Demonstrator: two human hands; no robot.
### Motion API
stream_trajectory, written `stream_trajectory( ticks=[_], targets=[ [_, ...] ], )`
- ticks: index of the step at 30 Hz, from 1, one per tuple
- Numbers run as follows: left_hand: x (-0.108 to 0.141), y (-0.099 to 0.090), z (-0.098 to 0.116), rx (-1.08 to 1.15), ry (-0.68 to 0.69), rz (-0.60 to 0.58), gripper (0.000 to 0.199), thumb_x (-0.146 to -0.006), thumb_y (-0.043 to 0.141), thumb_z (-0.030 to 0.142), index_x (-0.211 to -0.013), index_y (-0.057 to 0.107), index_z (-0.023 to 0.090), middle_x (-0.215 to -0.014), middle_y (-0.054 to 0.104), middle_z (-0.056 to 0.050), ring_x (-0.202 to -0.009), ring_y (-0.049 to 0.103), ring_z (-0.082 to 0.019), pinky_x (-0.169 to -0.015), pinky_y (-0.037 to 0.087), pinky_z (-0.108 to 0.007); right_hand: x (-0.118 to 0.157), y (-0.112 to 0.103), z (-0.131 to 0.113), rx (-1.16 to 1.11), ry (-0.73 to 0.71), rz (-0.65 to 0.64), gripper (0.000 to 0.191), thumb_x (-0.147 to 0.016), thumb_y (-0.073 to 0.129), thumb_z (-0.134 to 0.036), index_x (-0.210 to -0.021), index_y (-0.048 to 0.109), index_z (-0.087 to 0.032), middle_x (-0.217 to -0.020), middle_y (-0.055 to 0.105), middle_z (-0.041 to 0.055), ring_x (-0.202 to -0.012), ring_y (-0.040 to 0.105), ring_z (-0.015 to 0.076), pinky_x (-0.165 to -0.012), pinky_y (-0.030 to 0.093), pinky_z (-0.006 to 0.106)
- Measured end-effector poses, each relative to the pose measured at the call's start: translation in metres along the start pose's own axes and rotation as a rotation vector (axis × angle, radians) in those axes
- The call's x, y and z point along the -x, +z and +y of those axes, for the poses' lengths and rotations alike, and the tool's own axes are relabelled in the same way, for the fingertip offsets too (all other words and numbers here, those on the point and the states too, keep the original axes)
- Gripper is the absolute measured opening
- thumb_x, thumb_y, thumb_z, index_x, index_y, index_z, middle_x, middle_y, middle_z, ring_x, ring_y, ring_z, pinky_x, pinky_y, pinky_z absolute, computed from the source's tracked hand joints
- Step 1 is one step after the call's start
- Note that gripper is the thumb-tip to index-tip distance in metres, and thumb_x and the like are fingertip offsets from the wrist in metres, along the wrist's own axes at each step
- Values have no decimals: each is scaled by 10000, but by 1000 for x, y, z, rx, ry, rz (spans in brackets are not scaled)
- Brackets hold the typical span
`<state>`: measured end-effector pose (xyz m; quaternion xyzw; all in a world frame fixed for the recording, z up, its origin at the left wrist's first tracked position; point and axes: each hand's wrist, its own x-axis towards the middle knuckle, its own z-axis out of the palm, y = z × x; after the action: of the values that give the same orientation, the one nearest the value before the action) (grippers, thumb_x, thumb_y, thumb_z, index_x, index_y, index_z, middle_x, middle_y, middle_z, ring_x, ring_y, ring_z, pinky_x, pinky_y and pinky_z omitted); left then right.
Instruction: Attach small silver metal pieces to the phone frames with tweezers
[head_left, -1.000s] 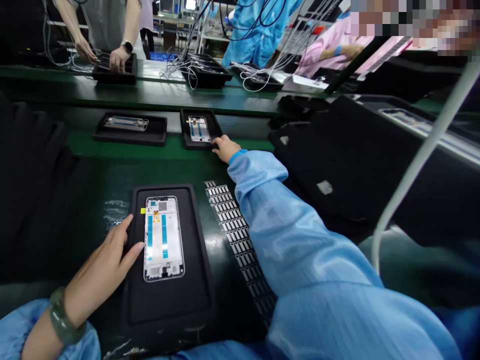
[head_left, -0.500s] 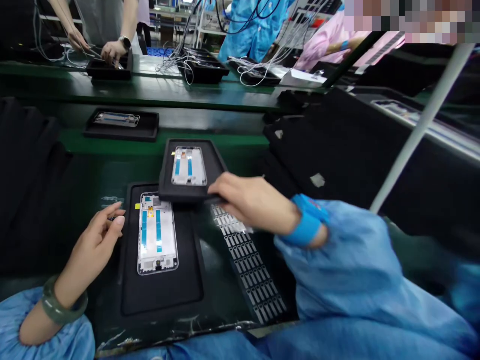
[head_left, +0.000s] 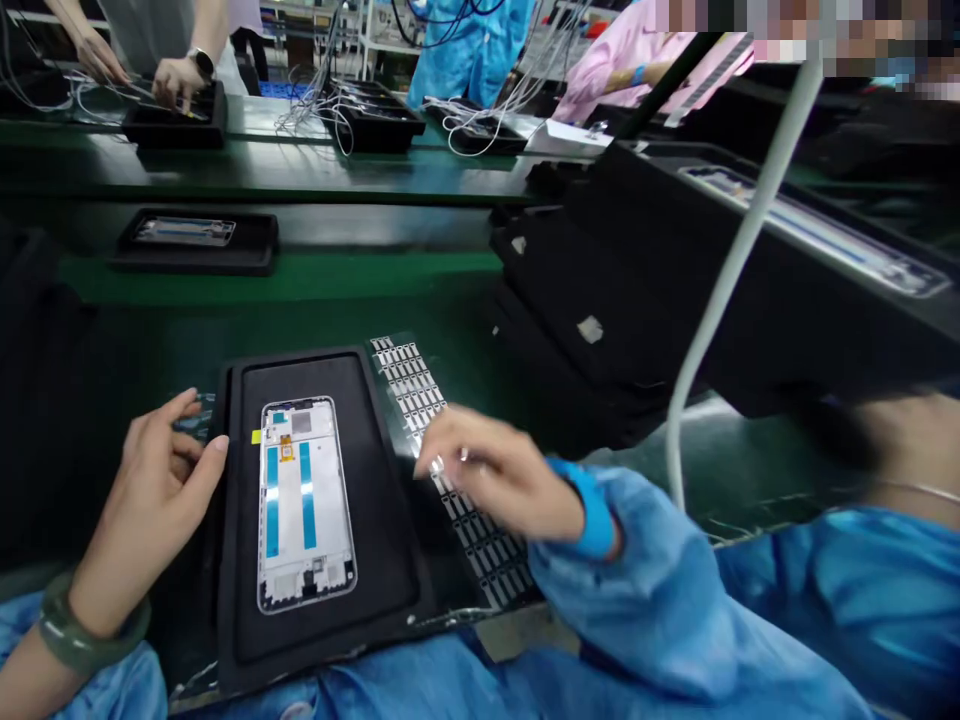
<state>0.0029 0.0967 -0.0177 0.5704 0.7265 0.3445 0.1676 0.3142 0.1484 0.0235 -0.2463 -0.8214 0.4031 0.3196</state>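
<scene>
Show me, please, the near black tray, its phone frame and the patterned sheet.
Near black tray (head_left: 382, 530), head view: bare floor.
Phone frame (head_left: 290, 508), head view: pale middle.
Patterned sheet (head_left: 491, 560), head view: lower half.

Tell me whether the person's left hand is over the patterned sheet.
No, the right hand is over the patterned sheet, while the left hand is beside the nearest black tray.

We had a white rectangular phone frame (head_left: 327, 510) inside a black rectangular tray (head_left: 379, 500), left of a white gridded sheet (head_left: 411, 382).
</scene>
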Motion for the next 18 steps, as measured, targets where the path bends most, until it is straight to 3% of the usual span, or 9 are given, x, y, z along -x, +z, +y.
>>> stream_trajectory(
  ticks=[2,4,6,8,10,12,15,18],
  targets=[
    [-2,-3,14,-106,134,-9,563,-810,526,469,-1308,398,239,-1211,456,-98,-865,584,-189,-672,540,-331,-5,-22,22,-116,196,289,283,-928,407,-319,-909,627,-143,-859,605,60,-776,572,118,-668,469,230],
    [-8,-2,30,-166,321,-51,480,-846,493,428,-1275,437,221,-1212,465,-93,-1032,540,-221,-868,497,-386,-9,-36,42,-209,384,409,452,-947,315,-453,-847,615,-129,-752,612,62,-601,564,101,-521,451,208],
    [-19,5,47,-221,521,-145,426,-875,455,405,-1249,465,201,-1227,480,-95,-1154,473,-236,-1003,400,-424,-15,-42,60,-281,458,540,468,-901,366,-555,-813,564,-140,-695,615,48,-488,550,91,-419,432,193],
    [-32,19,66,-295,695,-299,455,-886,428,433,-1262,458,179,-1294,458,-114,-1231,412,-253,-1036,362,-439,-26,-41,76,-357,446,648,410,-812,532,-568,-809,517,-158,-706,618,26,-525,599,103,-472,508,209],
    [-45,39,88,-392,829,-473,536,-879,412,495,-1288,441,151,-1368,409,-141,-1292,347,-275,-1054,334,-448,-41,-38,91,-412,434,674,363,-721,688,-460,-842,505,-171,-766,625,8,-651,653,125,-595,568,245],
    [-53,63,109,-507,880,-566,595,-881,385,521,-1307,424,107,-1380,406,-172,-1304,335,-285,-1064,309,-449,-58,-34,107,-379,457,649,297,-733,689,-369,-863,510,-171,-779,628,4,-691,666,127,-620,578,245],
    [-58,96,130,-636,876,-604,636,-897,316,532,-1330,403,73,-1371,408,-220,-1296,349,-317,-1068,243,-523,-77,-28,130,-267,491,647,196,-766,648,-288,-838,521,-157,-721,621,-2,-619,659,117,-528,564,203],
    [-57,115,134,-690,850,-621,613,-896,322,519,-1297,459,76,-1327,460,-233,-1253,403,-345,-1067,137,-596,-84,-23,145,-209,491,641,170,-764,645,-267,-807,530,-150,-646,608,-9,-559,652,124,-473,550,193]
  ],
)
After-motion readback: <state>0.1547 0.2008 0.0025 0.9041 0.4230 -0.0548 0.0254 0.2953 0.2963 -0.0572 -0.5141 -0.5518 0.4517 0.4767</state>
